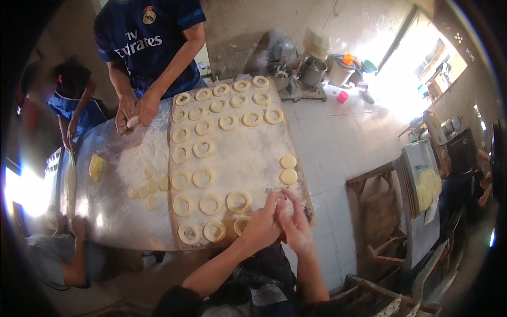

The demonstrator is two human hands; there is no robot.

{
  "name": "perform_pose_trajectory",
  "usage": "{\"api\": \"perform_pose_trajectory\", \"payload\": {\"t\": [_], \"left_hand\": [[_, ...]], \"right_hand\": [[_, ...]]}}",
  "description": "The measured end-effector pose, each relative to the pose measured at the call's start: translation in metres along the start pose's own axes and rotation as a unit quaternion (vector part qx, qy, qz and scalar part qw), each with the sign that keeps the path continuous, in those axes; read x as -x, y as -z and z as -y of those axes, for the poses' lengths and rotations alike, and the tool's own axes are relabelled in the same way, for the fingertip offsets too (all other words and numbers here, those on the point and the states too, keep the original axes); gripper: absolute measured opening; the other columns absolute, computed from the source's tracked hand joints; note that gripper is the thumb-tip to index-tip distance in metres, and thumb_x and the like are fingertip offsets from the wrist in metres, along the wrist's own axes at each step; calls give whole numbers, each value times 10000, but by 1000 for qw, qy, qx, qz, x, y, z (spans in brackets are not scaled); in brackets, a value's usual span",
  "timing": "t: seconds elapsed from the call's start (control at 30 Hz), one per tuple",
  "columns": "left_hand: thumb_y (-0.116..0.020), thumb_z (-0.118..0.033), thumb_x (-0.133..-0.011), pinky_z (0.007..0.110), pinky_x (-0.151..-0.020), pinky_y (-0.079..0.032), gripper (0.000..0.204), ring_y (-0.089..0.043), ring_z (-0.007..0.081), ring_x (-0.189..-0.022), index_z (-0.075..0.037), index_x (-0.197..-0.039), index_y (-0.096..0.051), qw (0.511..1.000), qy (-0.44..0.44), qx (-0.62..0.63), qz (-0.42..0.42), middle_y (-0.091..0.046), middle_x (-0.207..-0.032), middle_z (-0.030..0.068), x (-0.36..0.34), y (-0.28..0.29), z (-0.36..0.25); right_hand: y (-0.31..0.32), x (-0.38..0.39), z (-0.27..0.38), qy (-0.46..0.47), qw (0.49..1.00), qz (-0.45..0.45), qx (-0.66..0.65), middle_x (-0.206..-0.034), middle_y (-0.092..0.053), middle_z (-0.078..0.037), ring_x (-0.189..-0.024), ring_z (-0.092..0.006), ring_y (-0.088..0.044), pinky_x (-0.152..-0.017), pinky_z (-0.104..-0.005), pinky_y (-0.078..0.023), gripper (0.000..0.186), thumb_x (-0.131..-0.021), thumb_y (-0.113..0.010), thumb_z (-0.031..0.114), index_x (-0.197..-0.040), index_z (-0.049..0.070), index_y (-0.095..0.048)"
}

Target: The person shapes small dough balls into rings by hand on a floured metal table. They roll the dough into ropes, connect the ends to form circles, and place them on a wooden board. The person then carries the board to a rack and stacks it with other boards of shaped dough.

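My left hand (265, 224) and my right hand (297, 228) come together over the near right part of a floured wooden board (248, 153). Their fingers are closed against each other, and whatever lies between them is hidden. Just beyond my hands sit two flat dough discs (288, 169), one behind the other. Rows of dough rings (210, 204) cover the left side and far end of the board. One dough ring (241, 225) lies beside my left forearm, partly covered by it.
Left of the board, a metal tabletop (100, 195) carries loose flour, several small dough pieces (152, 185) and a yellow packet (96, 167). Across from me a person in a blue shirt (153, 47) handles a small dough piece (132, 122). Others work at the left. Pots (312, 71) stand by the wall.
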State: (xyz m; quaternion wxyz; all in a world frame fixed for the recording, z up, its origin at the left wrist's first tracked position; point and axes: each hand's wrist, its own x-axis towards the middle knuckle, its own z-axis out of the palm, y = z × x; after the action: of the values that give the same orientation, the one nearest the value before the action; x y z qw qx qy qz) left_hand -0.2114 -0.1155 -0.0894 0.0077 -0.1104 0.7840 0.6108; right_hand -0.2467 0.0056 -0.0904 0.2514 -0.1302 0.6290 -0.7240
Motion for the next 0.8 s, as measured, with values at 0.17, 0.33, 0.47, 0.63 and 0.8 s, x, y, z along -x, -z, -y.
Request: {"api": "perform_pose_trajectory", "payload": {"t": [0.17,0.33,0.47,0.63,0.8], "left_hand": [[-511,-341,-986,527,-846,-432,479,-568,447,-996,-27,-1332,-406,924,-54,-359,-124,-575,-1100,247,-27,-8,39],[-648,-340,-885,503,-881,-376,562,-555,380,-1002,-49,-1321,-444,905,-26,-422,-51,-551,-1061,207,-17,10,35],[-726,-340,-808,499,-878,-383,649,-544,374,-1032,-50,-1316,-445,893,-38,-448,6,-535,-1098,200,-2,5,41],[-691,-329,-839,502,-870,-414,597,-549,376,-1039,-55,-1311,-448,905,-65,-420,10,-531,-1094,202,-27,6,41],[-582,-254,-913,491,-880,-466,365,-579,372,-1029,-20,-1191,-552,897,-137,-418,-43,-579,-1058,216,-147,5,34]], "right_hand": [[21,-15,-13,-21,955,-154,252,-862,-636,-160,-766,-274,-644,-742,-380,-502,669,-963,-600,304,-1485,40,-275],[39,-8,-33,-54,873,-103,474,-908,-606,-167,-913,-342,-620,-846,-458,-469,817,-841,-707,330,-1494,86,-280],[26,-1,-45,14,775,-107,622,-984,-597,-173,-1007,-366,-585,-892,-497,-429,834,-808,-726,323,-1494,125,-294],[43,-22,-31,-15,841,-132,524,-994,-597,-225,-940,-393,-599,-824,-482,-474,580,-860,-679,337,-1337,62,-494],[48,-94,-40,30,836,-200,510,-976,-599,-249,-907,-404,-592,-829,-485,-486,420,-875,-657,264,-1199,10,-575]]}}
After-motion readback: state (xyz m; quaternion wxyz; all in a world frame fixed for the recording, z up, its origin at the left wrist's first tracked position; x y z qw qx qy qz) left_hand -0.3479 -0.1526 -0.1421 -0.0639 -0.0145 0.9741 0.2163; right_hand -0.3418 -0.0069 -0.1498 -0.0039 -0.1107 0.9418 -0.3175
